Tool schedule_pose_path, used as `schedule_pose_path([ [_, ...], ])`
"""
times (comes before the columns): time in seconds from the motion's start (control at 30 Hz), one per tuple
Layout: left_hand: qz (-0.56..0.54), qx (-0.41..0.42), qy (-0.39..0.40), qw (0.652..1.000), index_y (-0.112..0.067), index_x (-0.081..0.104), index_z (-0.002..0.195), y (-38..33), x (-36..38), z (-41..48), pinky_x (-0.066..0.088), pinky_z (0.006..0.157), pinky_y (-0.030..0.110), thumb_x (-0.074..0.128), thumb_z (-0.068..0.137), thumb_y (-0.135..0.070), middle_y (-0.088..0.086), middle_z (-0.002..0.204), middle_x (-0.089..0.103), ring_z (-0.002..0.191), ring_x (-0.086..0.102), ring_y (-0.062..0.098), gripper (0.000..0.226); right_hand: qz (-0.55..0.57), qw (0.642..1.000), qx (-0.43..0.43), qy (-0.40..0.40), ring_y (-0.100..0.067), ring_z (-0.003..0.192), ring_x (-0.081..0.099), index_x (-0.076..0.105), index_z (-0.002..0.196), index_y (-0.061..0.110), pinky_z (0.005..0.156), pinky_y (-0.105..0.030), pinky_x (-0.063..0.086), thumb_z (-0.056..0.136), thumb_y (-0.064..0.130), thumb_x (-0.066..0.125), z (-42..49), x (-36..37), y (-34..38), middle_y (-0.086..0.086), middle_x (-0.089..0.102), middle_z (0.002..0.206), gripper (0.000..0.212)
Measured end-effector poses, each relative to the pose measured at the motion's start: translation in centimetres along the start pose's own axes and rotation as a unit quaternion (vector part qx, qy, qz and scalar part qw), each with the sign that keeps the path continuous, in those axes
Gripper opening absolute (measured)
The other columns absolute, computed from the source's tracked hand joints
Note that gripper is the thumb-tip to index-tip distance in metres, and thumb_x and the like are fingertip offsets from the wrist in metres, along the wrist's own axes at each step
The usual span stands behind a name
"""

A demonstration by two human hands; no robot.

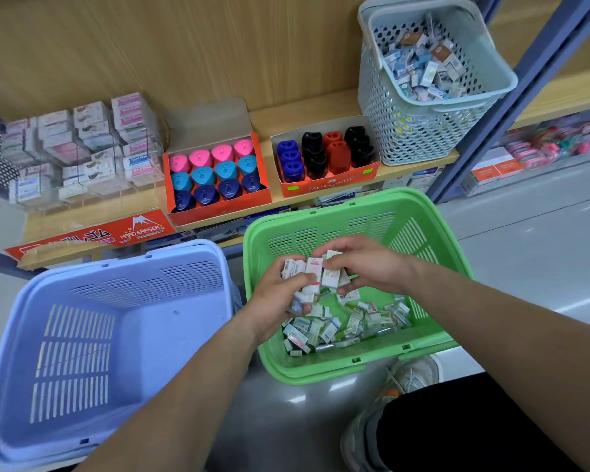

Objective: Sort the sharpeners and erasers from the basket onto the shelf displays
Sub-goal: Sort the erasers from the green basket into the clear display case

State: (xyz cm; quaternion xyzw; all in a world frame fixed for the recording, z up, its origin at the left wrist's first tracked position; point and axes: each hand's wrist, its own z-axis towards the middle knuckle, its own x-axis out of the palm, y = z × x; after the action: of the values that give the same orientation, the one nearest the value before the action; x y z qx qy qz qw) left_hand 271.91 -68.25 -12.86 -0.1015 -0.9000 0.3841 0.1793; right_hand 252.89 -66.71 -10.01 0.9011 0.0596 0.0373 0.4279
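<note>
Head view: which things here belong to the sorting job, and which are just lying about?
In the job: green basket, loose erasers in it, held erasers gripped by left hand and right hand, clear eraser display, pink-and-blue sharpener box, Faber-Castell sharpener box.
Lying about: lilac basket, grey basket of small boxes on the shelf, red Hard Eraser sign.

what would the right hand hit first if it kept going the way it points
The eraser boxes gripped in the left hand; the right hand seems to be pinching some of them.

Both hands (280,298) (368,264) grip erasers (315,270); green basket (321,207) underneath.
</note>
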Motion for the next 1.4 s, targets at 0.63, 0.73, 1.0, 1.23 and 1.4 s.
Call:
schedule_pose_path([
  [0.63, -0.005, 0.038, -0.052, 0.998, -0.035, 0.063, 0.111, 0.36, -0.71, 0.69, 0.055, 0.064, 0.03, 0.086, 0.078, -0.02, 0.016, 0.137, 0.056, 0.096, 0.067, 0.026, 0.042, 0.06, 0.997, 0.009, -0.038, -0.023, 0.101, 0.068, 0.056, 0.123, 0.017, 0.073, -0.034, 0.062, 0.083, 0.01, 0.08, -0.36, 0.19, -0.27, -0.01, 0.069, 0.111, 0.048],
  [0.73, -0.011, 0.032, -0.047, 0.998, -0.034, 0.063, 0.113, 0.31, -0.66, 0.59, 0.053, 0.063, 0.03, 0.084, 0.081, -0.021, 0.014, 0.132, 0.06, 0.093, 0.066, 0.025, 0.041, 0.055, 0.998, 0.007, -0.038, -0.02, 0.092, 0.069, 0.056, 0.114, 0.021, 0.063, -0.029, 0.057, 0.082, 0.013, 0.081, -0.19, 0.12, -0.26, -0.015, 0.071, 0.113, 0.041],
  [1.0, -0.007, 0.034, -0.03, 0.999, -0.027, 0.061, 0.12, 0.05, -0.47, 0.18, 0.05, 0.062, 0.032, 0.084, 0.076, -0.038, 0.009, 0.105, 0.069, 0.081, 0.063, 0.023, 0.051, 0.058, 0.998, -0.006, -0.012, -0.015, 0.072, 0.068, 0.056, 0.1, 0.022, 0.06, -0.03, 0.049, 0.083, 0.013, 0.08, -0.5, 0.3, -0.18, -0.007, 0.073, 0.084, 0.031],
  [1.23, 0.021, 0.054, -0.038, 0.998, -0.029, 0.061, 0.117, 0.06, -0.38, 0.41, 0.052, 0.062, 0.032, 0.085, 0.065, -0.042, 0.014, 0.128, 0.061, 0.09, 0.065, 0.021, 0.06, 0.048, 0.998, -0.002, -0.044, -0.014, 0.071, 0.069, 0.056, 0.127, 0.006, 0.055, -0.028, 0.051, 0.079, 0.018, 0.084, -0.14, 0.62, -0.27, -0.006, 0.073, 0.081, 0.057],
  [1.4, 0.025, 0.055, -0.047, 0.997, -0.03, 0.059, 0.119, 0.08, -0.54, 0.42, 0.052, 0.063, 0.031, 0.087, 0.062, -0.044, 0.015, 0.12, 0.067, 0.085, 0.065, 0.021, 0.064, 0.043, 0.998, -0.001, -0.039, -0.013, 0.072, 0.071, 0.058, 0.128, 0.009, 0.058, -0.029, 0.053, 0.081, 0.016, 0.081, -0.03, 0.52, -0.33, -0.008, 0.073, 0.084, 0.053],
])
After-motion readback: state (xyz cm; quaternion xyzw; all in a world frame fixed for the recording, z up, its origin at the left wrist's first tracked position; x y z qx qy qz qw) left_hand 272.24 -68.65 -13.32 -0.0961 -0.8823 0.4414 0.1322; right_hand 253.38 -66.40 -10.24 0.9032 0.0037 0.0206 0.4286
